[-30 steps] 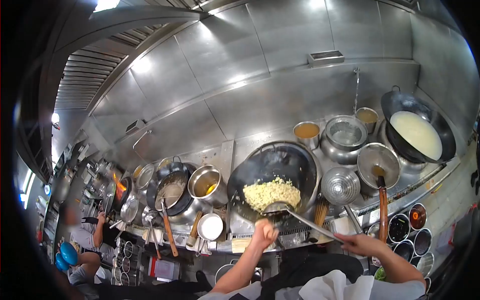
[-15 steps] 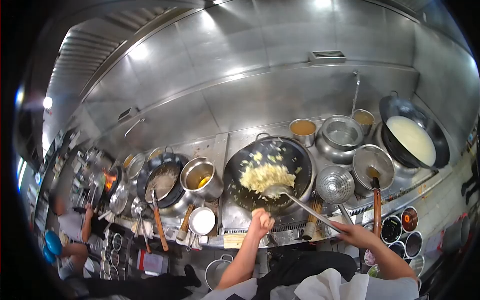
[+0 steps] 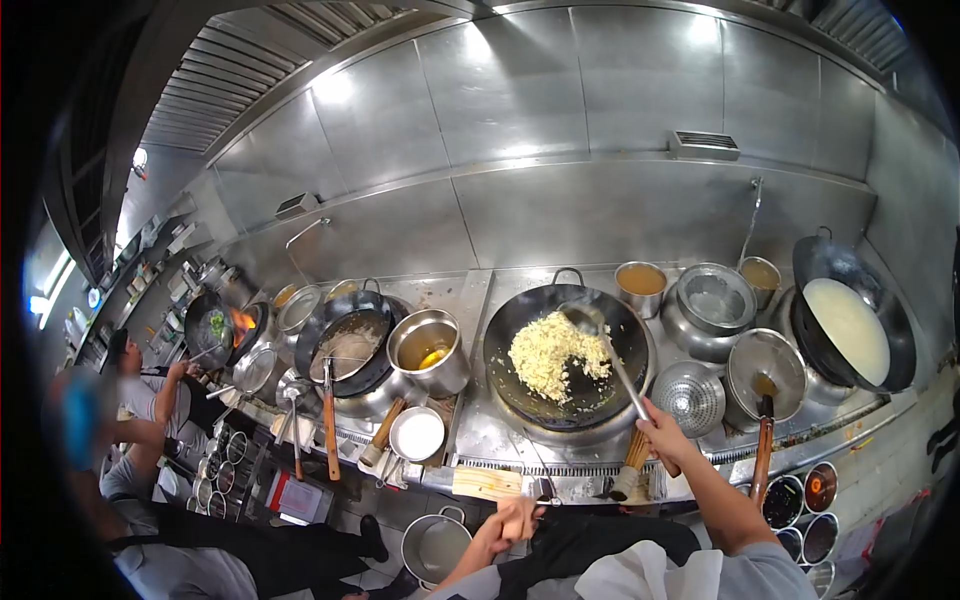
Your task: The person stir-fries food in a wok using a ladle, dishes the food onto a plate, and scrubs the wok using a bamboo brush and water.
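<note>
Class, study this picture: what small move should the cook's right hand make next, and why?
Probably draw the ladle toward the body through the food: the right hand grips its handle, its scoop sits at the heap's far side, and bare wok shows nearer the cook.

There's a way up from your left hand (image 3: 515, 520) to the wok (image 3: 603, 402), over the flat wooden slab (image 3: 487, 483), but the steel pot (image 3: 430, 352) pinches the left! Right hand (image 3: 660, 435) on the ladle (image 3: 627, 375): strainer (image 3: 690, 398) and brush (image 3: 632, 465) crowd you, open air above.
</note>
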{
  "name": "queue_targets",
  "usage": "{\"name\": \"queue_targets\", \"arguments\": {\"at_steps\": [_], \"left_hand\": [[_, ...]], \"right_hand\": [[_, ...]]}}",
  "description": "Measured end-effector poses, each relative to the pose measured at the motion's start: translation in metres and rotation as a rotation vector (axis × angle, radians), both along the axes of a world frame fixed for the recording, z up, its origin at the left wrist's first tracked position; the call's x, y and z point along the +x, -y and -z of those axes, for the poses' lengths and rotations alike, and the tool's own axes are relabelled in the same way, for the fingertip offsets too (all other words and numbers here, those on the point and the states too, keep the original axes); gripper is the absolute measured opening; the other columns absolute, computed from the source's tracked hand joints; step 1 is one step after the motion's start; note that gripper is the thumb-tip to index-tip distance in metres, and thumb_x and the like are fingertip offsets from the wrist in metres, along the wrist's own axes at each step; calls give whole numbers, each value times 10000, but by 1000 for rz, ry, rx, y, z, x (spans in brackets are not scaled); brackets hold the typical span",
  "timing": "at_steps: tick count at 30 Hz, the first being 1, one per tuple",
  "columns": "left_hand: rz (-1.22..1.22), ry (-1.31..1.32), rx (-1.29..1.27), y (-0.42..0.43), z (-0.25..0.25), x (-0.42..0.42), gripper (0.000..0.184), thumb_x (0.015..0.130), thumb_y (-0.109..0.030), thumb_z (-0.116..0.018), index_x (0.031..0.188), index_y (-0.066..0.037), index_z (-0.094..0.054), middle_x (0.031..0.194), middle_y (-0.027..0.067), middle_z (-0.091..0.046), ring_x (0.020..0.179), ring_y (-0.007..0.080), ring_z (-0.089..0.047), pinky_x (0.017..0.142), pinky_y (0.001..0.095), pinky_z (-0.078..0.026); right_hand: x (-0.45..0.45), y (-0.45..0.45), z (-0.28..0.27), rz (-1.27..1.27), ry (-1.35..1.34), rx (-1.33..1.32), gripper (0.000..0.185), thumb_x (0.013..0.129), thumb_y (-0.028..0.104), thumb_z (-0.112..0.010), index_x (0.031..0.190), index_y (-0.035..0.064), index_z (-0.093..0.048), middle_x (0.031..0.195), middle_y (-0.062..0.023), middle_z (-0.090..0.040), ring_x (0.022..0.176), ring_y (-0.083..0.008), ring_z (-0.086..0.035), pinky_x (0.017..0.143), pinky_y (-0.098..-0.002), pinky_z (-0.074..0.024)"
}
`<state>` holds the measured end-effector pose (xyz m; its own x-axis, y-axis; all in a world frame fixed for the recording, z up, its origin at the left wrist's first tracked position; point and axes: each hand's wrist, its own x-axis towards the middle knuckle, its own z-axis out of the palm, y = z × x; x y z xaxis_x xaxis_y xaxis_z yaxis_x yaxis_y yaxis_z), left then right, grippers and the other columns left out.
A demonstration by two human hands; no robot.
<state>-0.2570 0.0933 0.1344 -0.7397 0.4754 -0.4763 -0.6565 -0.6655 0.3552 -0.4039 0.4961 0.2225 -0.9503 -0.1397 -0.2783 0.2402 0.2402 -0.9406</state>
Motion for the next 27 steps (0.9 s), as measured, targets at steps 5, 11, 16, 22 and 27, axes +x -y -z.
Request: {"name": "queue_targets", "arguments": {"at_steps": [5,11,16,22,27], "left_hand": [[-138,89,-94,35,43,39,407,896,-149,-717,1248,2,-579,988,88,-676,844,217,-688,715,337,-598],[-325,80,-85,45,22,19,301,821,-90,-712,1095,-19,-609,905,90,-665,762,231,-674,641,361,-586],[-323,-133,149,31,10,-31,116,834,-36,-652,926,-78,-593,743,51,-584,638,191,-591,571,319,-496],[-62,-232,208,-40,-46,-116,193,878,-139,-628,745,-89,-498,634,51,-464,503,206,-424,439,325,-335],[-18,-46,84,-67,-39,-196,241,935,-265,-660,840,-87,-529,729,75,-539,619,258,-560,546,410,-488]], "right_hand": [[-28,51,19,245,52,-199,664,1042,208,-545,1620,278,-226,681,-5,-481,470,-99,-452,408,-274,-421],[-20,2,-33,-98,195,-106,629,1036,198,-570,1604,265,-307,701,-7,-499,509,-85,-457,423,-259,-408],[-79,22,-12,71,-45,19,633,1030,211,-549,1605,271,-293,663,15,-471,461,-81,-437,387,-266,-407],[-77,48,20,-281,-255,434,678,998,232,-576,1606,223,-277,749,-131,-599,615,-265,-588,552,-420,-494],[5,-10,-16,-429,-341,936,672,976,281,-594,1583,312,-306,859,-280,-688,786,-481,-672,741,-584,-527]]}}
